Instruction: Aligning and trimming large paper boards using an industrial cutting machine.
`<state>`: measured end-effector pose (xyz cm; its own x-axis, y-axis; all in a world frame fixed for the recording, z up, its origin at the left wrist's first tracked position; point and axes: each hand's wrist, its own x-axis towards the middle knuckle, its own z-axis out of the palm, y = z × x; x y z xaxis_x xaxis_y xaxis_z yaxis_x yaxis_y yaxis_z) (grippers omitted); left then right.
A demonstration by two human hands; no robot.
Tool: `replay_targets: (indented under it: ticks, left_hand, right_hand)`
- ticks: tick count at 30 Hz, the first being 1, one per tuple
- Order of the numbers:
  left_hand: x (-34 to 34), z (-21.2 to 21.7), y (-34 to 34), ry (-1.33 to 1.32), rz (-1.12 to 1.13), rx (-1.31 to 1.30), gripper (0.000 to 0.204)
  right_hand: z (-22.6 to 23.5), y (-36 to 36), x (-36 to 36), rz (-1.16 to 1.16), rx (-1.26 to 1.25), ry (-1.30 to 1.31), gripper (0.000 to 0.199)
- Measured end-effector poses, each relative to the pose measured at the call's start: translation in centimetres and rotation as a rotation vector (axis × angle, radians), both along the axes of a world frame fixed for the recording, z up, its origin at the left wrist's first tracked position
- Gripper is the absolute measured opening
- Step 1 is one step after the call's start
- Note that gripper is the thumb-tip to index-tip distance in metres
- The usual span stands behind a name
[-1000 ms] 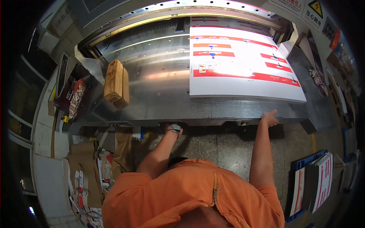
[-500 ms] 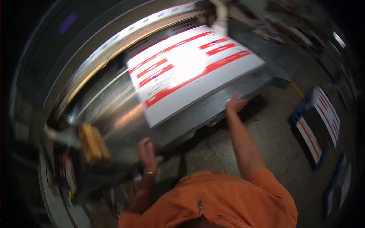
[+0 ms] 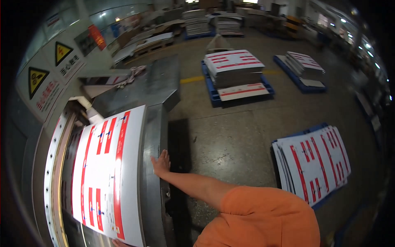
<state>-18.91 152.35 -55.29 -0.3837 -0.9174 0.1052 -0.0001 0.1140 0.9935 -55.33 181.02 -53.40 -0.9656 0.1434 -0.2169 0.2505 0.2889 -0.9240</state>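
Observation:
A large white cardboard sheet (image 3: 108, 173) with red printed bands lies on the grey metal bed of a machine, its far side next to a pale rail with a row of holes (image 3: 51, 164). My right hand (image 3: 161, 163) rests at the metal table edge (image 3: 153, 140), beside the sheet and apart from it. Its fingers are stretched out and hold nothing. Of my left hand (image 3: 118, 243) only a small part shows at the bottom, by the sheet's near corner; its fingers are mostly cut off by the picture's edge.
On the right, a pile of printed sheets (image 3: 314, 162) lies on a blue pallet. Farther off stand two more stacks (image 3: 234, 61) (image 3: 306, 61) on blue pallets. A grey metal side table (image 3: 140, 88) adjoins the machine, near a panel with yellow warning signs (image 3: 38, 80).
My view has swung to the right, so the machine and sheet now lie at the left. My right hand stays by the table edge; my left hand has mostly left the picture.

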Motion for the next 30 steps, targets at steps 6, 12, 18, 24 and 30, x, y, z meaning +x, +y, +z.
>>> replay_targets:
  ticks: [6,12,18,24,30]
  left_hand:
    - [-3.4,1.6,1.7,-0.162,0.113,-0.209,0.044]
    - [-1.5,-0.5,-0.4,-0.264,0.279,-0.352,0.035]
    - [-2.4,-2.5,-2.5,-0.07,0.286,-0.293,0.033]
    - [-3.1,-2.5,-1.1,-0.117,0.301,-0.447,0.035]
    - [-3.5,-1.5,-1.1,-0.049,0.215,-0.469,0.04]
  right_hand:
    - [-0.3,0.1,-0.2,-0.024,0.077,0.057,0.082]
    - [0.4,0.6,-0.5,0.056,0.148,0.006,0.083]
    - [-3.7,6.6,5.4,0.417,0.295,0.138,0.055]
    - [-20.0,22.6,29.0,1.124,0.822,-0.342,0.034]
    - [-25.5,39.3,45.2,0.638,0.815,-0.855,0.032]
